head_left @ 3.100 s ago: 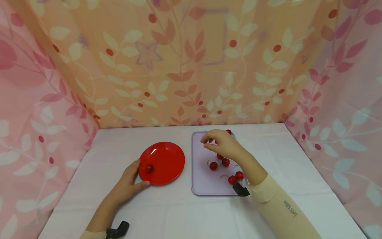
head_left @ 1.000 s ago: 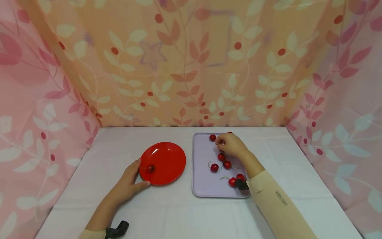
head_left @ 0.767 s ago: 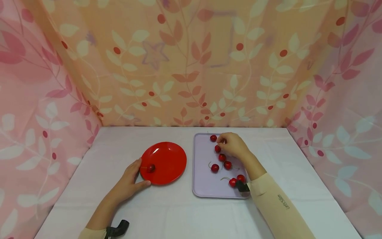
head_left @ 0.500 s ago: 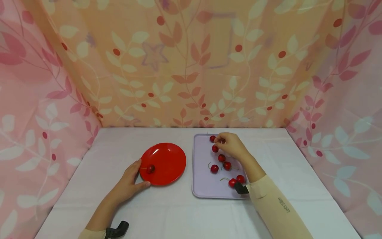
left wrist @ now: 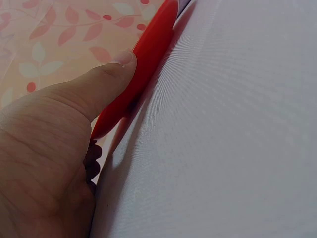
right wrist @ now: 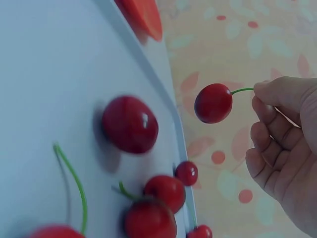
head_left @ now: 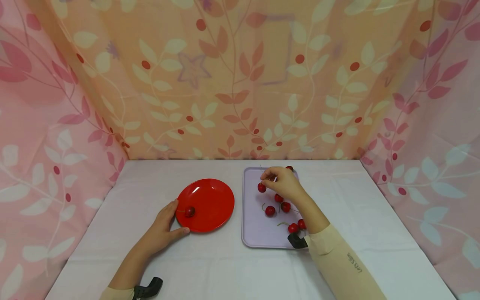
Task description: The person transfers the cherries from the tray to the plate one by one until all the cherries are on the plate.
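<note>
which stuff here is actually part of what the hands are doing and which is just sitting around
In use:
- small red cherry on a green stem, pinched by the right hand
- round red plastic plate, touched at its edge by the left hand, one cherry on the plate
- pale lilac rectangular tray with loose cherries

Just there:
- white tablecloth
- leaf-patterned fabric backdrop

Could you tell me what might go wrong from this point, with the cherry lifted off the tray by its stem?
The right hand pinches only the thin green stem of the cherry, so the fruit could swing or the stem snap, dropping it. The left hand merely touches the rim of the red plate, so a bump might slide the plate.
</note>
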{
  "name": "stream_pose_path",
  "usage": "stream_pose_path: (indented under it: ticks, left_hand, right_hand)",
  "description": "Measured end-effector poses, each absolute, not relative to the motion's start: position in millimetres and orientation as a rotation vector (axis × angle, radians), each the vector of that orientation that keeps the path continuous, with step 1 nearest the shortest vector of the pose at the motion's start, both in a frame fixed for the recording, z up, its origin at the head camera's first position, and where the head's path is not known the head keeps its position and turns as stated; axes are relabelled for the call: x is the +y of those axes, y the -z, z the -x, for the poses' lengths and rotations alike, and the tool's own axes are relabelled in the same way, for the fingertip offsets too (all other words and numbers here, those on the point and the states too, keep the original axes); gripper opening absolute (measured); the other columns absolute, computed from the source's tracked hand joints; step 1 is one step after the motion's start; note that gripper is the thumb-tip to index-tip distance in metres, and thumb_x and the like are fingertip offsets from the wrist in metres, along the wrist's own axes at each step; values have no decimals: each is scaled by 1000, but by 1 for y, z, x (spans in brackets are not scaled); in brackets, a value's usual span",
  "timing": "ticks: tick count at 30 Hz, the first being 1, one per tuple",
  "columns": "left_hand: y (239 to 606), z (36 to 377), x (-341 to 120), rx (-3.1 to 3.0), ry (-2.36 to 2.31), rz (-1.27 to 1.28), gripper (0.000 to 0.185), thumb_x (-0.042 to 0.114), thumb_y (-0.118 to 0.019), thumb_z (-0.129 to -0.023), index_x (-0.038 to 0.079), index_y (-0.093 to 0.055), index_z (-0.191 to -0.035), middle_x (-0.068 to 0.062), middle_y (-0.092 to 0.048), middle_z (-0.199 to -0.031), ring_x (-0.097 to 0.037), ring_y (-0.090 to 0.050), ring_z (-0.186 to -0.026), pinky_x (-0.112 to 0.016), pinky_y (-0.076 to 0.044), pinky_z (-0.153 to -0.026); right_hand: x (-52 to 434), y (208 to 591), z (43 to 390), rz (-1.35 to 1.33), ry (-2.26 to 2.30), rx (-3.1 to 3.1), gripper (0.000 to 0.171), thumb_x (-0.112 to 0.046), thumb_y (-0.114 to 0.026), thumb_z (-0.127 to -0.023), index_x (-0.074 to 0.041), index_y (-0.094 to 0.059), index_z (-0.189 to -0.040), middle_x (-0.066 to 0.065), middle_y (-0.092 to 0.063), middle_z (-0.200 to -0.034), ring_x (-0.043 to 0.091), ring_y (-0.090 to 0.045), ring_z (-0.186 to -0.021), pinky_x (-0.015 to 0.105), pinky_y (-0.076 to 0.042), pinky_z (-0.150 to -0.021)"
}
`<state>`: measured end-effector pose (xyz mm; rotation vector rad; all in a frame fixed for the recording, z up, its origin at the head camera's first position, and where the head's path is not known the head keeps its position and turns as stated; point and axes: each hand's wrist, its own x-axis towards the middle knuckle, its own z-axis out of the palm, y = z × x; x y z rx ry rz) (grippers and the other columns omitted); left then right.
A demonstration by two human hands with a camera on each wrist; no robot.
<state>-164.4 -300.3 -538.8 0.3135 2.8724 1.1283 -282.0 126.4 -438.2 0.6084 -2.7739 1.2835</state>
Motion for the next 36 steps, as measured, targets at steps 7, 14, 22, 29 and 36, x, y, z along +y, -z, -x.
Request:
stream_pose_path:
  ticks: [7, 14, 22, 29, 36]
  left_hand:
    - [539, 165, -302, 2885, -1117, -344, 112, 57, -78, -84, 9, -16, -165, -19, -22, -168, -45, -19, -152, -70, -35, -111]
    - [537, 165, -302, 2882, -1122, -338, 112, 57, -78, -84, 9, -16, -165, -18, -22, -168, -44, -19, -152, -69, -35, -111]
    - [537, 164, -300, 2870, -1123, -318, 113, 58, -78, -83, 12, -16, -165, -16, -21, -169, -42, -18, -153, -68, -35, -113]
    - [538, 165, -301, 2868, -1119, -315, 113, 59, -77, -83, 14, -14, -166, -15, -20, -169, -41, -18, -154, -69, -34, -113]
    - [538, 165, -302, 2869, -1116, -308, 113, 60, -77, -83, 16, -14, -166, -14, -21, -170, -41, -18, -154, -70, -35, -112]
  right_hand:
    - [109, 438, 268, -596, -1411, -2751, 7, -16, -76, -91, -16, -76, -98, -5, -72, -86, 22, -61, -83, 33, -53, -72]
    - [88, 440, 261, -669, -1354, -2758, 6, -15, -75, -92, -16, -77, -98, -7, -71, -86, 17, -61, -83, 33, -53, -74]
    - [68, 440, 256, -734, -1374, -2757, 7, -16, -75, -93, -15, -77, -99, -10, -71, -87, 17, -61, -84, 34, -55, -75]
    - [49, 439, 258, -848, -1448, -2744, 5, -17, -73, -95, -19, -76, -98, -6, -76, -85, 15, -63, -86, 35, -53, -76]
    - [28, 440, 258, -929, -1428, -2740, 5, -16, -75, -94, -21, -77, -95, -12, -73, -84, 12, -63, -85, 29, -54, -73]
